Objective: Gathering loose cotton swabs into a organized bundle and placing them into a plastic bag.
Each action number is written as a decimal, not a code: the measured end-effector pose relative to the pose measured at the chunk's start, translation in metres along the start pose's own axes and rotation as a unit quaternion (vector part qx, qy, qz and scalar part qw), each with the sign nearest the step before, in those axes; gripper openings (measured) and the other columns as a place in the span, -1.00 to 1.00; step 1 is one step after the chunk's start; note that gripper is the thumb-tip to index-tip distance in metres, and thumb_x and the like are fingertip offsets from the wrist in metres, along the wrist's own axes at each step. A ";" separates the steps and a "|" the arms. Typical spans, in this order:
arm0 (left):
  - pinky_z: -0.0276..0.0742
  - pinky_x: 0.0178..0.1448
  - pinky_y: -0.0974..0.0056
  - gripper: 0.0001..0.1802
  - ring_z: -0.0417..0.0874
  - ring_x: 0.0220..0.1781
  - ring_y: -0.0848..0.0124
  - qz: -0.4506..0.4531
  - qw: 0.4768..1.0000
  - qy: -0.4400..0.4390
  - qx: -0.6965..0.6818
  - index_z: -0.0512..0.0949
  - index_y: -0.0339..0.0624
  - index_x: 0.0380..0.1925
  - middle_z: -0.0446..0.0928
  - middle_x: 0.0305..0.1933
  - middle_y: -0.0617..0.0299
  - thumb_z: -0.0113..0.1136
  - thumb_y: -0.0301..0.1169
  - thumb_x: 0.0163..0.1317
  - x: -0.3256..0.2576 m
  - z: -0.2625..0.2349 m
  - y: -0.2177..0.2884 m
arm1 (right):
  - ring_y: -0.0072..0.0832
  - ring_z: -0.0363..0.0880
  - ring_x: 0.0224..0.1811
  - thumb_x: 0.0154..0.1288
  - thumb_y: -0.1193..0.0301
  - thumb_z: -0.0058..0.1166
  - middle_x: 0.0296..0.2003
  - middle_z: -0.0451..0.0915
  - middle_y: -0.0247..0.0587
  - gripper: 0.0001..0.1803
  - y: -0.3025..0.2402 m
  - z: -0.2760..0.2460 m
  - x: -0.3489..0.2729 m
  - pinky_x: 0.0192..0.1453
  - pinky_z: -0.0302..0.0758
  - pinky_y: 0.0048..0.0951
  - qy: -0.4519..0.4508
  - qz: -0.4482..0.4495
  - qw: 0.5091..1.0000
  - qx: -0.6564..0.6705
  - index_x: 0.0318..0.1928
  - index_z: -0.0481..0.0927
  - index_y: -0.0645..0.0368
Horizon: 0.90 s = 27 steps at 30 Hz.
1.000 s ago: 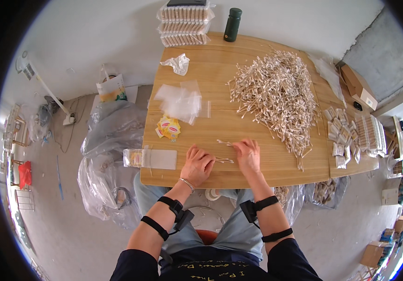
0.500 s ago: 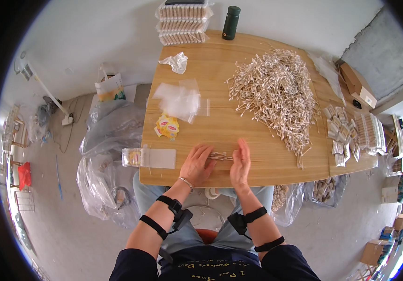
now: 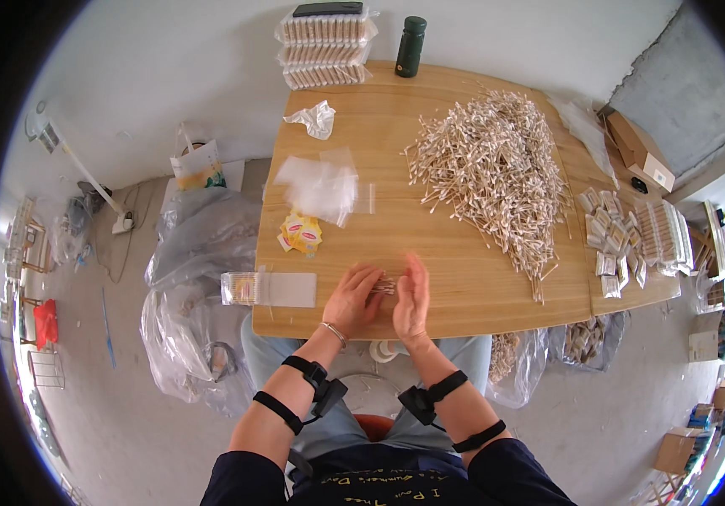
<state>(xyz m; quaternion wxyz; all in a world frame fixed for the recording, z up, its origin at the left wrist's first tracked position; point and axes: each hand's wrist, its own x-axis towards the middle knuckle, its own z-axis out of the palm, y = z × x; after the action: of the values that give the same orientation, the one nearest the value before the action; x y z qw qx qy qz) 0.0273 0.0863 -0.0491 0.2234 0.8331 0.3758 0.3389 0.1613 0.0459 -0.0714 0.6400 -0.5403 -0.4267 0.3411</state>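
Between my two hands, near the table's front edge, lies a small bundle of cotton swabs [image 3: 384, 287]. My left hand [image 3: 354, 295] is closed round the bundle's left part, its fingers hiding most of it. My right hand [image 3: 413, 297] is stretched out on edge with its palm toward the swab ends, close to them or touching; the exact contact is hard to see. To the left lie a clear packet of swabs [image 3: 243, 288] and a white card [image 3: 291, 289] beside it. A large heap of loose swabs [image 3: 497, 169] covers the table's right half.
Clear plastic bags [image 3: 324, 185], yellow labels [image 3: 300, 233] and a crumpled white wrapper [image 3: 319, 120] lie on the table's left. Stacked swab packs [image 3: 324, 52] and a dark green bottle [image 3: 410, 46] stand at the back. More small packs [image 3: 614, 236] sit far right, near a cardboard box [image 3: 639, 152].
My right hand has moved left toward my left hand, and less of the swab bundle shows between them. My left hand has stayed nearly in place. The view has shifted slightly.
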 end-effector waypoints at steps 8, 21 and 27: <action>0.47 0.06 0.14 -0.69 0.55 -0.04 0.22 0.031 0.997 0.011 0.067 0.62 -0.04 -0.15 0.61 -0.16 0.30 0.28 -0.50 0.05 -0.005 -0.001 0.007 | 0.05 0.22 0.29 0.25 0.59 -0.02 0.26 0.28 0.05 -0.55 -0.007 -0.125 0.041 0.39 0.15 -0.08 0.152 -0.100 0.880 -0.440 0.18 0.38 0.23; 0.46 0.09 0.12 -0.76 0.54 -0.03 0.18 0.034 0.996 -0.010 0.085 0.61 -0.06 -0.17 0.58 -0.09 0.28 0.26 -0.48 0.12 0.000 0.004 0.010 | -0.08 0.23 0.23 0.28 0.44 0.04 0.12 0.36 -0.13 -0.68 0.001 -0.114 0.072 0.29 0.18 0.03 0.117 -0.019 0.847 -0.519 0.05 0.48 0.05; 0.45 0.06 0.10 -0.79 0.56 -0.05 0.14 0.029 0.997 -0.015 0.075 0.62 -0.11 -0.22 0.60 -0.13 0.21 0.27 -0.49 0.10 -0.002 0.002 0.009 | -0.16 0.30 0.18 0.24 0.47 0.03 0.07 0.40 -0.25 -0.69 -0.007 -0.043 0.051 0.26 0.22 -0.11 0.001 -0.101 0.880 -0.464 0.02 0.50 0.10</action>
<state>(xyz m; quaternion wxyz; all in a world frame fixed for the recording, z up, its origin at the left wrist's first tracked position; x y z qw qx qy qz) 0.0321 0.0790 -0.0456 0.1560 0.8629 0.3724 0.3039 0.2207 0.0727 -0.0574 0.3477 -0.7297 -0.5876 0.0368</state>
